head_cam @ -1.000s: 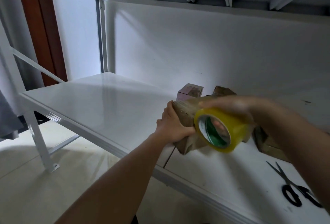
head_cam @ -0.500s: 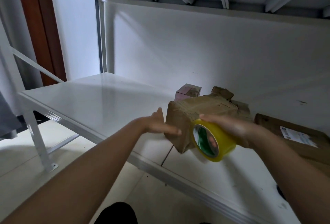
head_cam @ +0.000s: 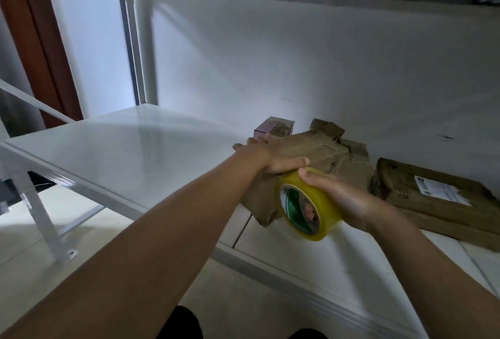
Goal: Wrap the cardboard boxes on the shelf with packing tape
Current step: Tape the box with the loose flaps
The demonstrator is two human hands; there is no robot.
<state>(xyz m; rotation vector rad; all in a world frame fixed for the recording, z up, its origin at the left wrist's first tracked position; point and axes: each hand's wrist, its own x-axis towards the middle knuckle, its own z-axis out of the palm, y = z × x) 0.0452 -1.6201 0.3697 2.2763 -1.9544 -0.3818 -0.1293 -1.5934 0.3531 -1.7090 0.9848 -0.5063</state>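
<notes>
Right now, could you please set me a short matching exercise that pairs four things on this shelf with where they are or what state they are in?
Things:
1. tape roll
2. crumpled box
3. flat parcel with label
4. small purple box

Places or states:
A. lying flat at the right
B. under the left hand
C. gripped by the right hand
D. behind, near the wall

Pairs: 1-C, 2-B, 3-A, 4-D
</notes>
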